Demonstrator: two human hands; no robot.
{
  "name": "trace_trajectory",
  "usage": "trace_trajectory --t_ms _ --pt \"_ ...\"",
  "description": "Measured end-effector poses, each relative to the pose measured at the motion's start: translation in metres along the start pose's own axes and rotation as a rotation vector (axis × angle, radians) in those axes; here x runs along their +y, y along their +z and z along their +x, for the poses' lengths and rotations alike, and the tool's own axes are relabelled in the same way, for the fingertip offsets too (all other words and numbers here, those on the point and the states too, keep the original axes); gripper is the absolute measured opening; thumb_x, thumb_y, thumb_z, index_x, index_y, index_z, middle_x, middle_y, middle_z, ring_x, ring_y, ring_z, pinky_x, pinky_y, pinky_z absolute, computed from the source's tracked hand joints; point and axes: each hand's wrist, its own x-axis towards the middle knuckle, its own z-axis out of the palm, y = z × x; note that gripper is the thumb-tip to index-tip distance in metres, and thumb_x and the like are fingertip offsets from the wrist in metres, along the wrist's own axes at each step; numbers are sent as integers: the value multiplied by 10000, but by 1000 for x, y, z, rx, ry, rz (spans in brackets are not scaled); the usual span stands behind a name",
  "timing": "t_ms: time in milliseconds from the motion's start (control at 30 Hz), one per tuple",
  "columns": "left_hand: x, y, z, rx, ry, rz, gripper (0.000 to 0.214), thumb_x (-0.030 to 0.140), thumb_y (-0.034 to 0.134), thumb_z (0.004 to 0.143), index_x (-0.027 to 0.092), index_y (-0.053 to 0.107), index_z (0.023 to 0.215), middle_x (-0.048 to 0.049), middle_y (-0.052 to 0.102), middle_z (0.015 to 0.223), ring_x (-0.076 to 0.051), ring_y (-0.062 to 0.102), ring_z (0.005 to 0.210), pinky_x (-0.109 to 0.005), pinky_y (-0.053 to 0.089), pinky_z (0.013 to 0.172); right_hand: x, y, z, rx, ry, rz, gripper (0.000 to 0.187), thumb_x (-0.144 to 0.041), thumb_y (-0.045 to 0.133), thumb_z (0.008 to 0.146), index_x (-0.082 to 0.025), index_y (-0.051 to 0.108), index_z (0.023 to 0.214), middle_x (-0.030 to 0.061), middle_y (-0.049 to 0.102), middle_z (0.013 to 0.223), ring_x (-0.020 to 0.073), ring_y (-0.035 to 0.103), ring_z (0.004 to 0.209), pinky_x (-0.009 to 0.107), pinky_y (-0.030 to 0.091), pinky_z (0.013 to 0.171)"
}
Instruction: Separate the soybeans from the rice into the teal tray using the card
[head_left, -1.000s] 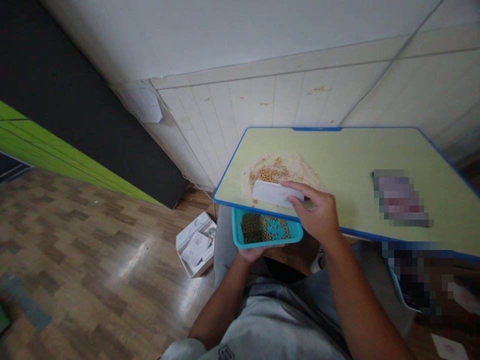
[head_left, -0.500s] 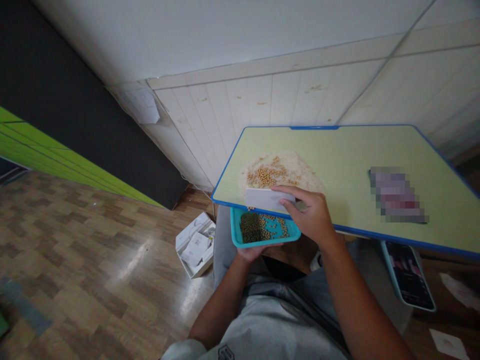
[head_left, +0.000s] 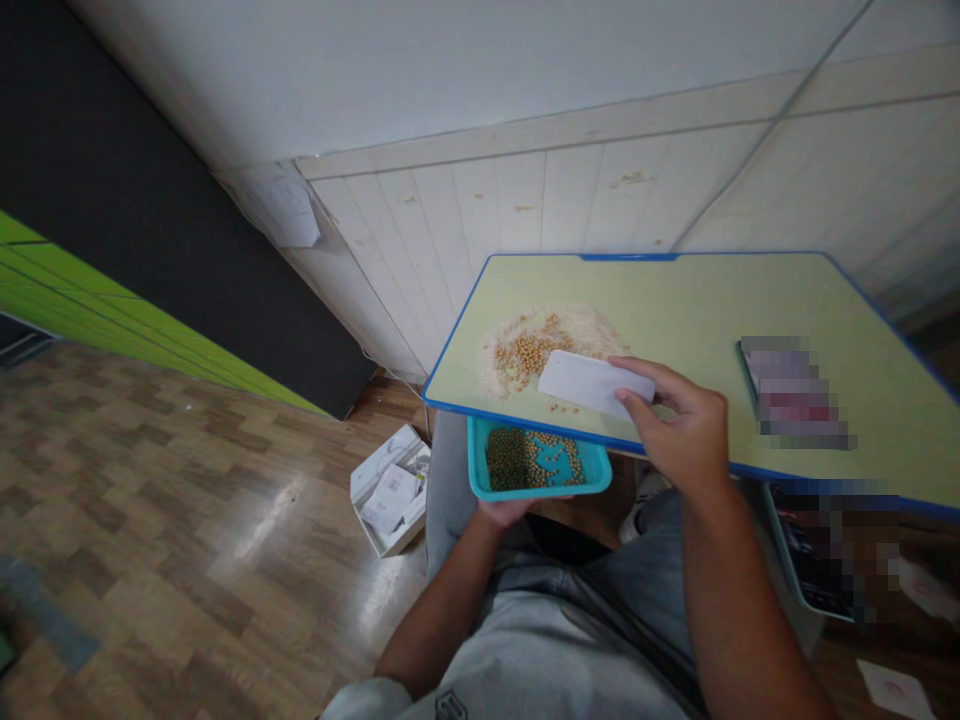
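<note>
My right hand (head_left: 679,425) pinches a white flat card (head_left: 592,382) and holds it over the near edge of the light green desk (head_left: 697,300). A pile of rice mixed with yellow beans (head_left: 536,350) lies on the desk just left of the card. A few loose beans sit at the desk edge below the card. My left hand (head_left: 506,510) grips a teal tray (head_left: 536,462) from underneath, just under the desk edge. The tray holds green beans on its left side and yellow beans on the right.
A blurred flat item (head_left: 795,392) lies on the desk's right part. An open white box (head_left: 391,488) sits on the wooden floor by the desk. White wall panels stand behind the desk, and a dark board leans at left.
My right hand has carried the card to the right and slightly back from the desk edge. More yellow beans now lie in the tray. The tray has stayed under the edge.
</note>
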Motion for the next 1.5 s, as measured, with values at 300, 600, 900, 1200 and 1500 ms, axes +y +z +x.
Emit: trace_trajectory --t_ms 300,600,900,1200,1500 --pt "-8 -12 7 85 11 -47 582 542 410 1088 321 609 1589 -2 516 1750 -364 426 1650 -724 329 1348 0 -2 -5 -68 -4 58 316 -207 714 951 -293 864 1214 28 875 1208 269 849 1085 425 695 992" --pt "-10 -9 9 72 32 -36 562 529 396 1102 338 630 1575 24 578 1696 -344 417 1660 -686 311 1375 -3 -1 -7 -110 -1 84 302 -227 718 947 -280 867 1204 33 879 1188 266 851 1058 412 699 968" --pt "-15 -18 15 72 28 -64 581 469 307 1133 321 546 1641 21 542 1734 -287 452 1642 -626 312 1385 -3 -2 -11 -150 -17 118 261 -260 750 951 -286 875 1179 30 887 1147 260 857 1015 381 699 916" --pt "-12 -12 10 59 5 -39 646 576 248 1129 319 624 1586 -2 584 1700 -316 432 1653 -608 283 1401 -3 0 -10 -35 32 70 305 -232 733 946 -292 863 1216 40 875 1210 273 847 1073 408 694 916" --pt "-9 1 12 59 -10 -33 632 510 306 1129 359 388 1738 23 503 1757 -328 408 1667 -683 334 1361 -8 6 -9 -135 25 102 340 -214 710 943 -295 853 1240 34 870 1229 266 843 1098 431 691 968"
